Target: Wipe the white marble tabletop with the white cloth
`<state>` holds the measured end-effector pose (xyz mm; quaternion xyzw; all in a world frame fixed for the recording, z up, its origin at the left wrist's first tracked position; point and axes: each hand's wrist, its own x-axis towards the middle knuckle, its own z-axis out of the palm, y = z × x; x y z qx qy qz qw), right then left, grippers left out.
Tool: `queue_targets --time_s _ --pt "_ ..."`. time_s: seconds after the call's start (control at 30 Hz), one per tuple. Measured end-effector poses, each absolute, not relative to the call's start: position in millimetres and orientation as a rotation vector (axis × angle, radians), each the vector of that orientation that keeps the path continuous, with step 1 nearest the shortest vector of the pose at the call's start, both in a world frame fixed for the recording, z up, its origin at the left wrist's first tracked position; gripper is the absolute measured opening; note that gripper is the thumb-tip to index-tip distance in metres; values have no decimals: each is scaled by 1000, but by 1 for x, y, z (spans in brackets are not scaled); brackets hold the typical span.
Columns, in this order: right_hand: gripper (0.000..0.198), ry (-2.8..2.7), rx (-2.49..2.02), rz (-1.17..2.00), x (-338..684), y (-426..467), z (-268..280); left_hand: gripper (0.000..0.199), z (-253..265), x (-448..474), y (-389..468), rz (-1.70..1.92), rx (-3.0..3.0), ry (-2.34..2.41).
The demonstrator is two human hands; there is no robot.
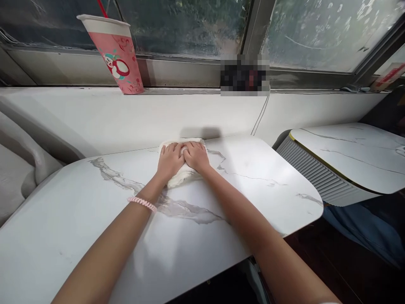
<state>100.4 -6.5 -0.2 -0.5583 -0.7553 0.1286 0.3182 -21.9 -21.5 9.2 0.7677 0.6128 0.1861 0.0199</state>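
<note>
Plainly, head view, cream cloth: laid on the near table, up at its twelve o'clock edge, close by the wall; rumpled toward six, perhaps from loose folding
Left hand: palm down over the cloth's nine o'clock side, fingers laid long across it, seemingly pressing rather than grasping
Right hand: palm down over the three o'clock side, fingers likewise stretched, not clenched; any pinch underneath, impossible to tell
Arms: both extended toward twelve, probably because of the reach to the far edge; brought together at the cloth, perhaps to share pressure
Pink coil band: worn round the left wrist, presumably held by its own stretch
Pink cup: between ten and eleven o'clock, standing on the window ledge, red straw in, presumably parked off the working surface
Pixelated object: at one o'clock on the ledge, too blurred to name
Second table: at three o'clock, apart from the near one
</note>
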Motion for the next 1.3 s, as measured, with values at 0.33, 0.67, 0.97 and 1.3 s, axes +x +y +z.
queue_targets --time_s 0.33,0.67,0.97,1.3 --pt "26 -1937 -1566 305 97 31 1 38 7 -22 25 704 2392 1881" --pt "32 -1997 -1598 254 98 22 3 40 1 -25 20 698 2476 1835" --pt "36 -2080 -1543 209 99 -26 2 42 0 -25 -34 655 2450 1891" --pt "36 -2115 -1420 248 105 -135 3 46 4 -22 -148 465 2518 1956"
